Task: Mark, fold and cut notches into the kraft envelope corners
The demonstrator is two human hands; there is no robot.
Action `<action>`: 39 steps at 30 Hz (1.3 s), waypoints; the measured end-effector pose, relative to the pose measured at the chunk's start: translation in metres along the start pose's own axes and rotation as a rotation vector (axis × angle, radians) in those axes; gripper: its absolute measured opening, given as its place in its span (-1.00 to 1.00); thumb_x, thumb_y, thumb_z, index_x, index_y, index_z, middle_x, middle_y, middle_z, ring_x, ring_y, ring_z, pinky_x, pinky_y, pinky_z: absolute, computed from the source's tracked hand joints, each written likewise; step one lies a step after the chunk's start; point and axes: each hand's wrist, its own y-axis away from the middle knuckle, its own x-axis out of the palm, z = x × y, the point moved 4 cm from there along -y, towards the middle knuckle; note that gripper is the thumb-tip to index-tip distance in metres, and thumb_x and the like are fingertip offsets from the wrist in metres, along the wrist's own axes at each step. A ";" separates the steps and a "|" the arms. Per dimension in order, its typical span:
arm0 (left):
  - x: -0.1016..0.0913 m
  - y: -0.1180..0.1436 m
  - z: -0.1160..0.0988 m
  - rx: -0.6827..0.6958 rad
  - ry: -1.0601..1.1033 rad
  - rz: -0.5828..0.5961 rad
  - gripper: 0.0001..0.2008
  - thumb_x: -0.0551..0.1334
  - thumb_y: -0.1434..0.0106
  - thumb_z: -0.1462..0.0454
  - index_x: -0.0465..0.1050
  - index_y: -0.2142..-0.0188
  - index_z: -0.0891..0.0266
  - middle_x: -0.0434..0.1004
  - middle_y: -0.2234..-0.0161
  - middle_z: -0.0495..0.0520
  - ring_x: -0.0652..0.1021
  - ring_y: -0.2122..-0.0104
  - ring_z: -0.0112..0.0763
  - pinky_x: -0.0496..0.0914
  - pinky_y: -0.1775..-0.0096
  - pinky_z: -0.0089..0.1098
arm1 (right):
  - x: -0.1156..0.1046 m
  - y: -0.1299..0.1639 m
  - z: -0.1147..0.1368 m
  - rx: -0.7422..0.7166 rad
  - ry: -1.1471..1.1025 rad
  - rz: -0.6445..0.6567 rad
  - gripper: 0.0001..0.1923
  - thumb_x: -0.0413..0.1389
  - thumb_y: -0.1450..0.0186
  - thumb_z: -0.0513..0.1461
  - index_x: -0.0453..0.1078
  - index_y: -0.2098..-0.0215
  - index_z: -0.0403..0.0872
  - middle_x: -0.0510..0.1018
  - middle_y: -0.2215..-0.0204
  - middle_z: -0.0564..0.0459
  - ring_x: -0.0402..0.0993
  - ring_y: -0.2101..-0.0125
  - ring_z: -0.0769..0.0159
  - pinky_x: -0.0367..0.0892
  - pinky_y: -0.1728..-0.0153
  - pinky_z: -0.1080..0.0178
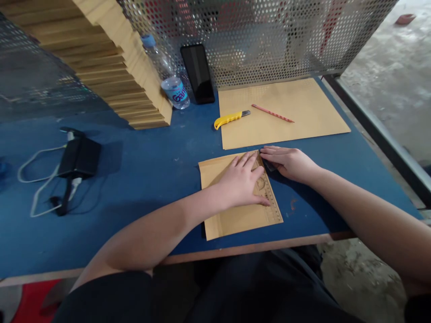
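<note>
A folded piece of brown kraft paper [224, 222] lies near the front edge of the blue table. Along its right side sits a clear ruler [273, 207] with black markings and a protractor shape. My left hand [240, 181] rests flat across the paper and the ruler, fingers spread. At the paper's upper right corner is my right hand [289, 162], its fingers held together and pointing left. A small greyish thing shows beneath these fingers, mostly hidden, and I cannot make out what it is.
Behind the paper, a larger brown sheet [256, 128] carries a yellow utility knife [230, 120] and a red pencil [272, 113]. A phone [198, 74], water bottle [175, 89] and tall stack of brown paper [134, 89] stand by the perforated metal screen [269, 40]. A black adapter [80, 157] with cables lies left.
</note>
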 end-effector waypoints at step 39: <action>0.002 0.002 0.002 0.028 -0.004 -0.040 0.18 0.36 -0.15 -0.40 0.27 -0.42 0.45 -0.11 -0.55 0.55 -0.01 -0.55 0.27 -0.01 -0.50 0.10 | -0.009 0.071 0.070 -0.212 0.090 0.108 -0.31 -0.02 -0.14 -0.53 0.57 -0.18 -0.21 0.65 -0.17 -0.14 0.57 -0.23 0.07 0.42 -0.35 0.04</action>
